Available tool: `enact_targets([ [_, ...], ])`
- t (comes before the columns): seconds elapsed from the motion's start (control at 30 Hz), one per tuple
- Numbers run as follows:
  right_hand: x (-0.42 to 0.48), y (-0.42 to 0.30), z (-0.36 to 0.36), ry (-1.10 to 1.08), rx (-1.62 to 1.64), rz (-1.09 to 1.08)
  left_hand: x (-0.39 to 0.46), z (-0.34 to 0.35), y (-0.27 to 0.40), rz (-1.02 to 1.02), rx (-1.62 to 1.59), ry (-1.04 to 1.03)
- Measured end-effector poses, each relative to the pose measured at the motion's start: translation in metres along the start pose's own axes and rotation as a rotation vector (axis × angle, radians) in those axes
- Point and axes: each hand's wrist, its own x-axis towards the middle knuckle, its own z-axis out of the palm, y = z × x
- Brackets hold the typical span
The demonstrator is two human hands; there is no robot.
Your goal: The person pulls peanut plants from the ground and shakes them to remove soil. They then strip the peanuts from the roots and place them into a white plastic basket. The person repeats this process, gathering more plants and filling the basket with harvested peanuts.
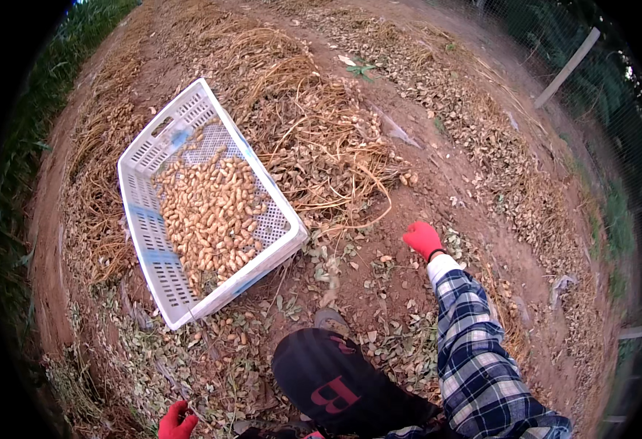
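My right hand [423, 240], in a red glove, hangs above bare soil to the right of a white plastic crate [162, 258]. Its fingers are curled in, and whatever may lie inside them is hidden. Unshelled peanuts [211, 203] cover much of the crate's slotted floor, thickest in the middle and near end. At the bottom edge my left hand [177, 421], also red-gloved, is partly cut off. Its thumb stands apart from the curled fingers, close to thin dry stems; whether it holds one is unclear.
Dried peanut plants [321, 148] lie heaped beyond and right of the crate. A few loose peanuts [409, 178] rest at the heap's edge. My bent knee [326, 378] and shoe [332, 321] are below. Green plants [79, 44] border the left; a post [568, 68] and mesh fence stand right.
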Motion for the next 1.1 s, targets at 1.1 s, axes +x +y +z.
enact_targets([
  [1.1,-0.123,-0.058,0.003,-0.466,-0.494,-0.36,0.017,0.004,0.045,-0.243,-0.446,-0.085],
])
